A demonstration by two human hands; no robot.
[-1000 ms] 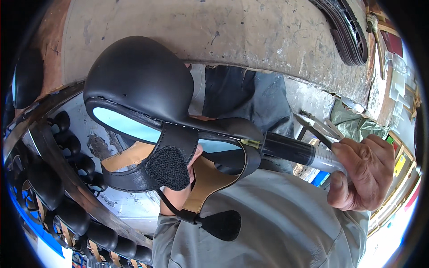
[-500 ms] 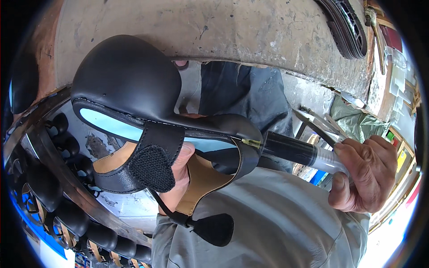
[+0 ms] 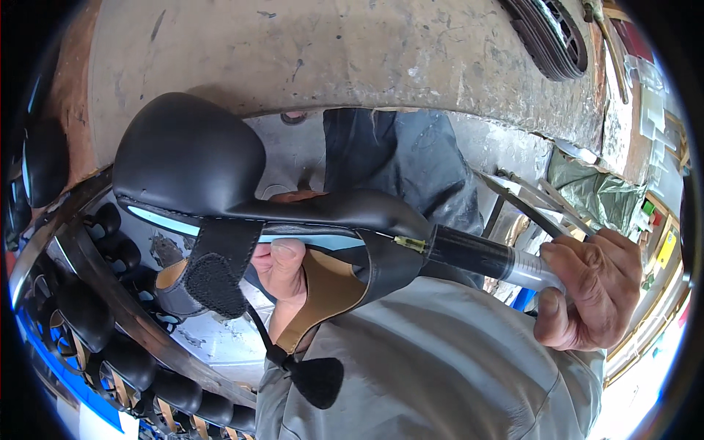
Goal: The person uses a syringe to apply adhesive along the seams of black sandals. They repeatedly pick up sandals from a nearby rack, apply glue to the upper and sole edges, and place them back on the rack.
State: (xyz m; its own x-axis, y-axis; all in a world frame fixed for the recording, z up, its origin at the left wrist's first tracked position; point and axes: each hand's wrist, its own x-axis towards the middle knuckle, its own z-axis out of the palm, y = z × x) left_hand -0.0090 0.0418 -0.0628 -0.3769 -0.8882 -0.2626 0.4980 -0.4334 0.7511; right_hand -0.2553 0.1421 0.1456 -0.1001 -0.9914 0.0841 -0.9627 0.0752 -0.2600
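Observation:
A black leather shoe with a rounded toe is held on its side by my left hand. The thumb presses its inner edge, and the other fingers are mostly hidden behind it. Pale blue shows along the shoe's seam. A fuzzy-ended strap and a tan-lined back part hang below. My right hand is closed round the clear end of a syringe filled with black liquid. Its thin needle, with a yellow-green hub, points left, with its tip at the shoe's edge near the heel.
A worn, stained bench spans the far side, with a dark brown sole at its right. Many black shoes stand in rows on a rack at the left. A green crumpled sheet lies at the right.
The shoe has tilted and its toe has shifted down and left, so less pale blue shows. My left thumb has moved left with it. The syringe has shifted slightly, its needle still at the edge.

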